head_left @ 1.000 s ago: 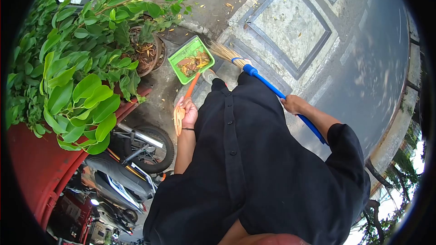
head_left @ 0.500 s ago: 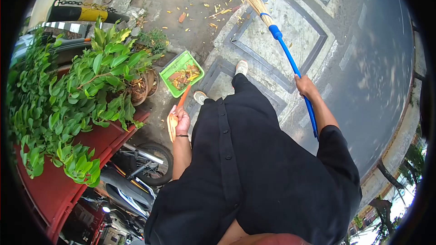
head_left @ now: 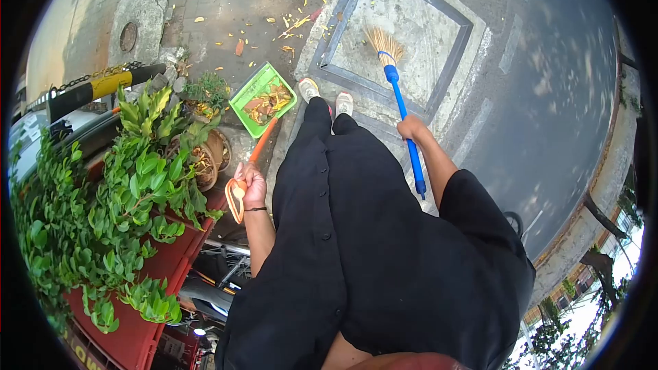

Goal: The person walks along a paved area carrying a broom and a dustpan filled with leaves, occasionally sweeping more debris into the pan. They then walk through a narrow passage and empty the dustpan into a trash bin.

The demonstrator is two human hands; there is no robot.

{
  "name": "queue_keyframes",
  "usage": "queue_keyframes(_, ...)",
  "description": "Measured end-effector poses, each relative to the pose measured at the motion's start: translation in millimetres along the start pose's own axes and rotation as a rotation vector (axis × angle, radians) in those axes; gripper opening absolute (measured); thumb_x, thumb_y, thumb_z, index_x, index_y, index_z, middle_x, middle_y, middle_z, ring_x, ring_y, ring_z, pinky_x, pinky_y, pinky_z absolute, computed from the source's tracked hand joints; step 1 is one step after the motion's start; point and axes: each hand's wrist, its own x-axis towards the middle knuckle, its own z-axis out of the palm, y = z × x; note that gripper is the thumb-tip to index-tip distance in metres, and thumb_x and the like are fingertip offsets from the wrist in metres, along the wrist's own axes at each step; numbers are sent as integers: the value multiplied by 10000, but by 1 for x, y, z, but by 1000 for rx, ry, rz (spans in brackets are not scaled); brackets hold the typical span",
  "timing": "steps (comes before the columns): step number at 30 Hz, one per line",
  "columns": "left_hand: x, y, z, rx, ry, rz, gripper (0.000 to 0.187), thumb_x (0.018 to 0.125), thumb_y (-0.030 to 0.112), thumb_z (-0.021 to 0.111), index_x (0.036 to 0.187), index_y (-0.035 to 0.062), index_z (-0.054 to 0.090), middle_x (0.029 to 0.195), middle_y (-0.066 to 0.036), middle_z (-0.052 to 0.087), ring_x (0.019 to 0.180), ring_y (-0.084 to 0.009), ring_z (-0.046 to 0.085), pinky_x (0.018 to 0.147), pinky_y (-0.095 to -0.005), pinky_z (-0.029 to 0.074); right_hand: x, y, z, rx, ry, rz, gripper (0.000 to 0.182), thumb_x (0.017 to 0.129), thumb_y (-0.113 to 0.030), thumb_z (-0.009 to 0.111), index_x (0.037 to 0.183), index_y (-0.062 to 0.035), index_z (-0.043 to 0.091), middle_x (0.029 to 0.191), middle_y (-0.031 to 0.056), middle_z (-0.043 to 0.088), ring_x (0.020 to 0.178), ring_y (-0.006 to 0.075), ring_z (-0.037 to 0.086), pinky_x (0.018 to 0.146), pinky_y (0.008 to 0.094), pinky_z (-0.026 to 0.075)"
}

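Closest in, the person's left hand (head_left: 252, 185) is curled shut around the looped top of a long orange plastic handle (head_left: 257, 149), elbow bent and forearm held close against the black garment (head_left: 356, 247). That handle runs down to a green plastic dustpan (head_left: 262, 98) resting on the pavement beside the potted plants (head_left: 199, 157), its tray holding a small heap of dry yellow and brown leaves (head_left: 267, 101). It looks light and rigid, likely to tip if lifted carelessly, so the top loop seems the sensible grip. The right hand (head_left: 411, 127) is closed about the middle of a blue-handled straw broom (head_left: 401, 106), arm stretched forward and down; the broom looks light, its shaft stiff and smooth, its bristles springy. The bristles (head_left: 385, 44) rest on the framed concrete slab (head_left: 404, 34) beyond the white shoes (head_left: 326, 93), with scattered leaves (head_left: 295, 24) farther off.
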Motion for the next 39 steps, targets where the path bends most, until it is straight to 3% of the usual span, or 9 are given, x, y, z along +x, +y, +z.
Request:
queue_keyframes(5,79,13,32,126,30,-19,223,896,106,405,679,52,405,534,-13,407,430,-94,397,386,-218,256,-52,-54,-12,221,-111,-16,215,761,-134,539,656,54,541,528,126,539,416,210,522,399,354,397)
queue_keyframes(11,147,2,110,109,106,-23,210,897,107,401,697,42,403,507,-10,398,425,-98,388,378,-213,250,-50,-102,-66,391,-7,6,304,800,-214,573,620,24,517,502,92,511,385,162,474,379,329,372)
queue_keyframes(18,176,-42,152,144,89,9,178,900,110,393,740,32,399,518,-8,388,413,-100,360,373,-217,248,97,-136,-183,2,247,11,243,761,-129,492,669,79,576,561,187,578,507,283,603,492,383,466)
queue_keyframes(23,172,-69,151,136,19,21,199,909,119,384,730,34,390,559,-27,394,443,-96,386,388,-225,262,189,-180,-202,-330,112,-16,215,712,-83,473,731,67,626,652,184,630,593,284,643,583,369,514)
queue_keyframes(27,177,-104,152,104,-65,52,201,909,129,382,731,36,390,558,-20,394,449,-97,394,397,-225,264,119,-202,-189,-474,-52,-144,237,685,-47,457,755,82,644,713,233,628,686,315,648,621,386,509)
queue_keyframes(30,191,-141,141,108,-58,96,186,903,107,383,732,37,397,555,-22,394,453,-96,391,403,-219,263,42,-199,-216,-157,-130,-56,282,674,-19,426,833,167,566,650,226,599,497,292,595,484,393,482)
queue_keyframes(33,208,-165,133,97,-95,165,236,906,104,378,680,40,408,542,-31,395,440,-104,371,401,-224,257,15,-179,-266,-115,-149,-115,259,702,-81,465,767,148,567,618,232,584,493,289,590,477,383,464)
queue_keyframes(37,212,-186,129,-1,-105,198,213,898,126,419,704,41,389,527,-12,401,423,-90,394,378,-219,255,55,-182,-333,-145,10,-155,320,758,-230,588,757,89,565,579,189,575,509,275,594,514,379,457)
queue_keyframes(39,210,-192,117,-49,-97,227,186,890,138,445,770,19,368,529,-9,413,399,-78,413,359,-209,258,100,-199,-368,-133,110,-185,286,712,-102,477,799,159,557,670,261,593,533,324,609,525,403,489)
